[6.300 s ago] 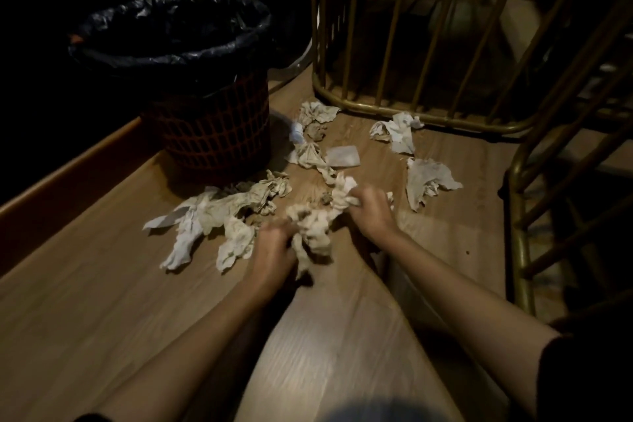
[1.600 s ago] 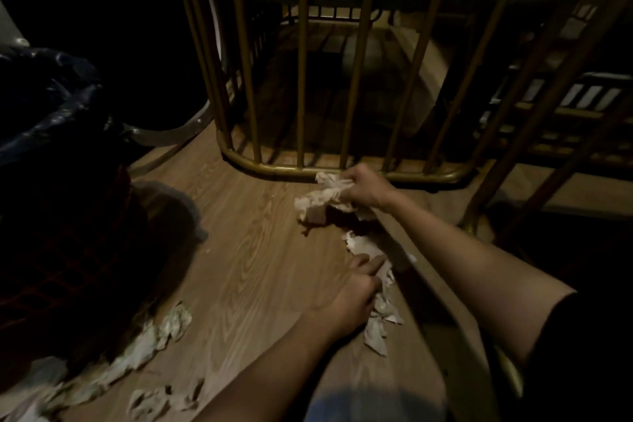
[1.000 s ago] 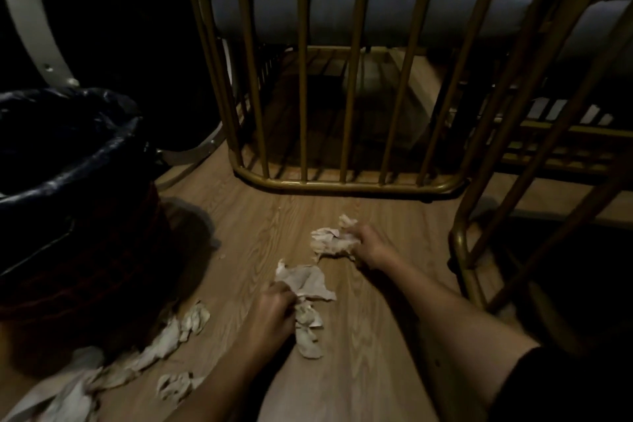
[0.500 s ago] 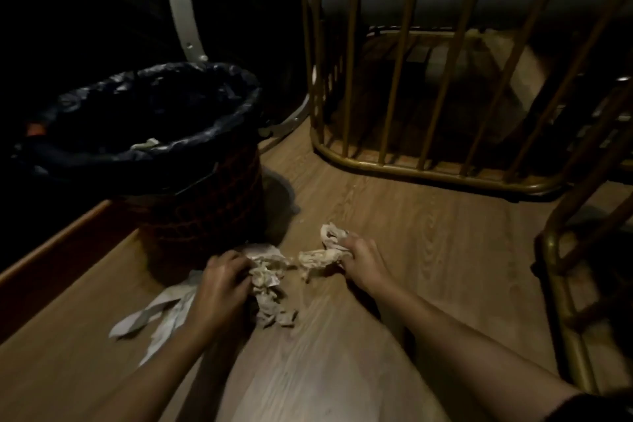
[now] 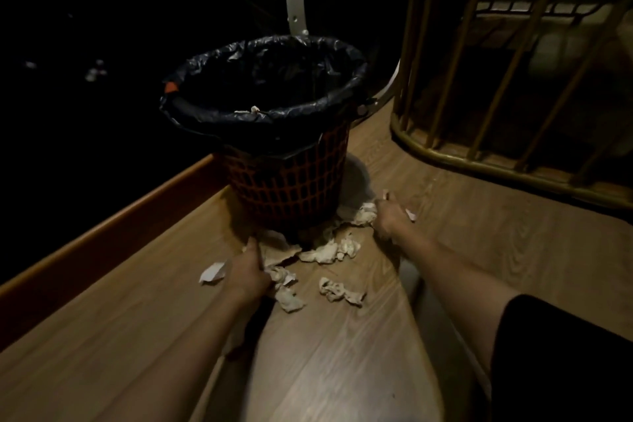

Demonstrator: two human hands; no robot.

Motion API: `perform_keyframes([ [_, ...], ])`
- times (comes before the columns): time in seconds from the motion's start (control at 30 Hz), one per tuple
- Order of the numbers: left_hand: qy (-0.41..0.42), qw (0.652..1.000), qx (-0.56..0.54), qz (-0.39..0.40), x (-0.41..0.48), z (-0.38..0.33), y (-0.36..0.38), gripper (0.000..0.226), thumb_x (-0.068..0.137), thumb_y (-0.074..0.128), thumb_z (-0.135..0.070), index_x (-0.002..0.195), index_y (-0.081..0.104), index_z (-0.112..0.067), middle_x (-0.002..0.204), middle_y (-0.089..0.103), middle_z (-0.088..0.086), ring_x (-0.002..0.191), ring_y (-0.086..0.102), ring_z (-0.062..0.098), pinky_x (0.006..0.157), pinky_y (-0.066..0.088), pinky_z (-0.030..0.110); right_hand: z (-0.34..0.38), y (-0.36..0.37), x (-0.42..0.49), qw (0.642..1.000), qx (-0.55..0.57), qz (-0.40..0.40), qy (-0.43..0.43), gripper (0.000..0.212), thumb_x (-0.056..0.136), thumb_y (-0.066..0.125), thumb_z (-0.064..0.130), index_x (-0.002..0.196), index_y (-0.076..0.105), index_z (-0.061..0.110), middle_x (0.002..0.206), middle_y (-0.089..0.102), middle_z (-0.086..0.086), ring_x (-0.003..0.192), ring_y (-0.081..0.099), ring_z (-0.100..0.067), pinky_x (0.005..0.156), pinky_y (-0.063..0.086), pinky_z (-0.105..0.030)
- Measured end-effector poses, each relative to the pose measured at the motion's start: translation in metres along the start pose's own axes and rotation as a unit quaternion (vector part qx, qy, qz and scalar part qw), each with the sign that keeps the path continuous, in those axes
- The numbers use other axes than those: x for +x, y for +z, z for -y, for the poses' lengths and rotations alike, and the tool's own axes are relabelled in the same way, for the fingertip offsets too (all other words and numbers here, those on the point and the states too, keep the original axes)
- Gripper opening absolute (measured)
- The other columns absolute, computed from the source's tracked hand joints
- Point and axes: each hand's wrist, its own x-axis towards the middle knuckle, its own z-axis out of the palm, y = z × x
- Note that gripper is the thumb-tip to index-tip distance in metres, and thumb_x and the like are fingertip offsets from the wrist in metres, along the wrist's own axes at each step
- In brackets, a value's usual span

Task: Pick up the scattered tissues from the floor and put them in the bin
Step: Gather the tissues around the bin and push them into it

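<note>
On wood-grain laminate floor (image 5: 462,250), at the foot of a red lattice plastic bin (image 5: 291,188) lined with a black bag: crumpled white tissues (image 5: 329,252) lying scattered, some touching the bin's base, one scrap showing inside the liner. Left hand (image 5: 250,272) pressing down beside the bin, fingers curling over a tissue clump, thumb pointing up. Right hand (image 5: 388,216) closing around a tissue wad near the base. Standing behind, right: gold metal bar frame (image 5: 445,158).
</note>
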Motion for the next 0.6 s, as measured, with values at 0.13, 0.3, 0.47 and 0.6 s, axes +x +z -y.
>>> perform_keyframes([
  [0.13,0.019,0.999,-0.007,-0.038,-0.003,0.001,0.013,0.010,0.068,0.056,0.002,0.072,0.052,-0.006,0.078,0.056,0.015,0.078,0.054,0.029,0.062,0.035,0.029,-0.004,0.027,-0.018,0.990,0.006,-0.091,-0.104,0.038,0.077,0.047,-0.013,0.112,0.056,-0.001,0.123,0.051,-0.021,0.116,0.045,-0.039,0.096,0.038,-0.040],
  [0.3,0.056,0.995,-0.035,-0.076,-0.017,-0.001,0.028,0.026,0.069,0.058,0.004,0.091,0.069,-0.005,0.093,0.062,0.016,0.084,0.057,0.030,0.068,0.042,0.027,-0.009,0.044,-0.044,0.983,0.061,-0.111,-0.135,0.024,0.070,0.048,-0.014,0.085,0.060,0.000,0.096,0.059,-0.022,0.094,0.054,-0.039,0.075,0.044,-0.040],
  [0.47,0.087,0.986,-0.088,-0.113,-0.025,-0.023,0.027,0.039,0.068,0.060,0.001,0.106,0.067,-0.004,0.097,0.067,0.015,0.089,0.062,0.029,0.073,0.045,0.027,0.028,0.026,-0.052,0.981,0.156,-0.074,-0.090,0.041,0.080,0.048,0.001,0.117,0.057,0.017,0.123,0.055,-0.013,0.121,0.041,-0.035,0.099,0.040,-0.042],
  [0.6,0.102,0.977,-0.114,-0.146,-0.034,-0.033,0.014,0.040,0.067,0.060,0.002,0.105,0.067,-0.007,0.094,0.066,0.015,0.083,0.060,0.028,0.070,0.046,0.031,0.046,0.060,-0.095,0.964,-0.030,-0.001,-0.265,0.031,0.088,0.048,0.015,0.117,0.055,0.009,0.145,0.035,-0.018,0.131,0.029,-0.041,0.107,0.034,-0.052],
])
